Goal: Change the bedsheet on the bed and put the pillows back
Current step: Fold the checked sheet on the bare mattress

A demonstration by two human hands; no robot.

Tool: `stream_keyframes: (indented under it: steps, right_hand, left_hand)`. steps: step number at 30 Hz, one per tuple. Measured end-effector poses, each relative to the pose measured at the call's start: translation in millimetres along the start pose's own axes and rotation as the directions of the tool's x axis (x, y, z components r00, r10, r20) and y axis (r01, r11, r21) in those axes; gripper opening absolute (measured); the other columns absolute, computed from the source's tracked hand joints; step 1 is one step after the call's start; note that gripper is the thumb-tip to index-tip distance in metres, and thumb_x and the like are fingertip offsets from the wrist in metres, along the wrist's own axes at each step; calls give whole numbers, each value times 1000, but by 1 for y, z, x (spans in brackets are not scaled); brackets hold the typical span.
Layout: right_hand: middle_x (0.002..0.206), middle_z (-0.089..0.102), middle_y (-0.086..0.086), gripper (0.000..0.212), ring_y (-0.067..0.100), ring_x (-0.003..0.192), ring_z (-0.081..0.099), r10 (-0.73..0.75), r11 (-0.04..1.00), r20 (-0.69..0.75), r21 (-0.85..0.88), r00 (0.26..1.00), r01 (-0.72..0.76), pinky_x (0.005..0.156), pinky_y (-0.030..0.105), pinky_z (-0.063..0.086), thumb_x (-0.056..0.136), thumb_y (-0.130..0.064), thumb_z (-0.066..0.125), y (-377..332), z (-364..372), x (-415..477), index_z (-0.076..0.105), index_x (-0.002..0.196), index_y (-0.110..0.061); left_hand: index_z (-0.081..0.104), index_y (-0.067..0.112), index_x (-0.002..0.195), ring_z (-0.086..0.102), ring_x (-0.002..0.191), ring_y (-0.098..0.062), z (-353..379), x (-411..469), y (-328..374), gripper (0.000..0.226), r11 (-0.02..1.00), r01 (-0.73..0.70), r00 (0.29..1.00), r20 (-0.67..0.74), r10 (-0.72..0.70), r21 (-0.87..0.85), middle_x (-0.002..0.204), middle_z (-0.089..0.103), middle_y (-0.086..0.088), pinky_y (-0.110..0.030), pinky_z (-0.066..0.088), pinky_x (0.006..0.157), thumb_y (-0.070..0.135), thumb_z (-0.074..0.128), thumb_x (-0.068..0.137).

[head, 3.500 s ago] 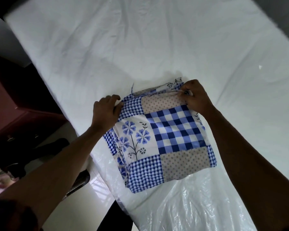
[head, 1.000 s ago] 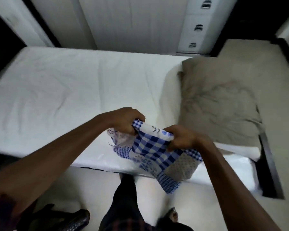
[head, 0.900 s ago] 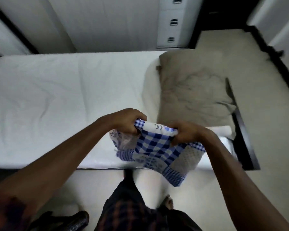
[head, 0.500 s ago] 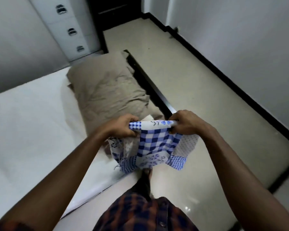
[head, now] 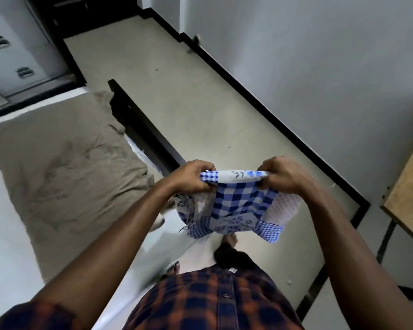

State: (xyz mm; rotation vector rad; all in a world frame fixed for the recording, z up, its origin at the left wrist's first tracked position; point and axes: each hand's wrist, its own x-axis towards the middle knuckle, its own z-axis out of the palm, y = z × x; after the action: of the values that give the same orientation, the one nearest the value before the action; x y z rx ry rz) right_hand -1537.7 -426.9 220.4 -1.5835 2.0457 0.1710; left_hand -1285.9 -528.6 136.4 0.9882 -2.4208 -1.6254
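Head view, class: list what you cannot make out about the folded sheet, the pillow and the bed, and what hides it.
Head view throughout.
1. The folded sheet: top corners hidden inside the left hand and right hand.
2. The pillow: near corner behind the left forearm.
3. The bed: cut off by the left edge.

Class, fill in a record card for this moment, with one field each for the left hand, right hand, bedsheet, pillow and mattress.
left hand: grips the top edge of the bedsheet
right hand: grips the same edge, further right
bedsheet: blue patchwork, folded, hanging between the hands, held in the air
pillow: tan, lying on the mattress
mattress: white, not yet covered
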Motion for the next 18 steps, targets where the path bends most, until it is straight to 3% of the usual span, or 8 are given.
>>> stream_keyframes:
  steps: [4,9,12,15,18]
  right_hand:
    - [76,68,1,17,22,72,62,-51,998,32,-38,998,52,66,44,54,66,-26,78,33,-41,63,73,82,-19]
    - [76,68,0,34,24,75,61,-200,974,72,-98,977,206,65,43,52,59,-41,67,77,-78,183,73,84,-19]
    - [80,64,-6,25,25,83,62,-303,942,88,-122,949,312,67,38,51,68,-37,68,101,-94,258,74,88,-25]
    - [88,67,-3,27,30,87,62,-373,908,79,-173,924,381,68,36,50,69,-37,58,122,-115,324,72,89,-25]
    - [92,67,-2,22,29,90,63,-443,875,60,-189,895,446,65,33,44,74,-31,62,128,-139,373,72,92,-24]
  left_hand:
    - [63,27,78,55,63,-7,-7,64,2,19,995,40,998,-54,-45,-94,69,63,13,-29,45,63,21,80,74]
    - [62,25,80,54,62,-5,-26,158,-7,21,985,117,976,-168,-138,-131,71,65,9,-27,41,61,20,82,76]
    - [65,23,83,56,65,-7,-32,217,-19,21,956,192,930,-271,-250,-223,76,68,4,-28,42,66,14,82,74]
    - [65,28,84,59,68,-7,-42,269,-21,27,914,265,873,-325,-363,-308,75,68,11,-29,45,69,8,81,74]
    - [66,29,86,63,72,-7,-65,301,-14,28,903,306,829,-382,-409,-302,79,70,13,-30,49,71,9,82,75]
